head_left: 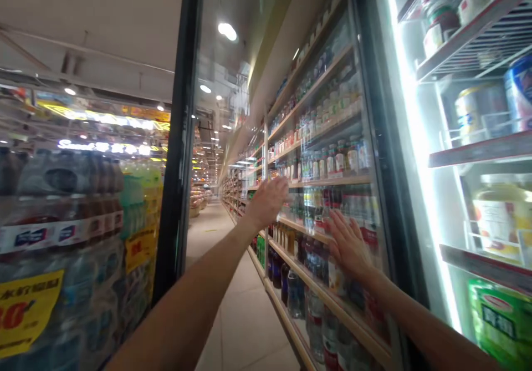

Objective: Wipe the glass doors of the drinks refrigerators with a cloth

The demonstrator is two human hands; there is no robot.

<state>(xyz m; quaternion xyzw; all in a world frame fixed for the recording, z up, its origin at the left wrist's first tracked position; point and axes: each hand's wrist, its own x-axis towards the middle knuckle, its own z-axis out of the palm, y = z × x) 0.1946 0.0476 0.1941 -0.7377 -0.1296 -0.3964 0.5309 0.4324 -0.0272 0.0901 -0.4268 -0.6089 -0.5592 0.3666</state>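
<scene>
A glass cooler door (178, 138) with a dark frame stands swung open before me. Both my arms reach toward its pane, through which shelves of bottles show. My left hand (267, 200) is held up near the middle of the glass, fingers stretched out. Lower and to the right, my right hand (349, 246) lies flat with its fingers apart, close to the pane. Neither hand holds anything. Blur keeps me from telling whether the palms press on the glass.
On the right, the lit cooler has wire shelves (477, 150) with bottles, cans and a green pack (499, 324). Wrapped bottle packs (62, 216) are stacked at the left, with yellow price signs (29, 310). A tiled aisle floor (236, 310) runs away beyond the glass.
</scene>
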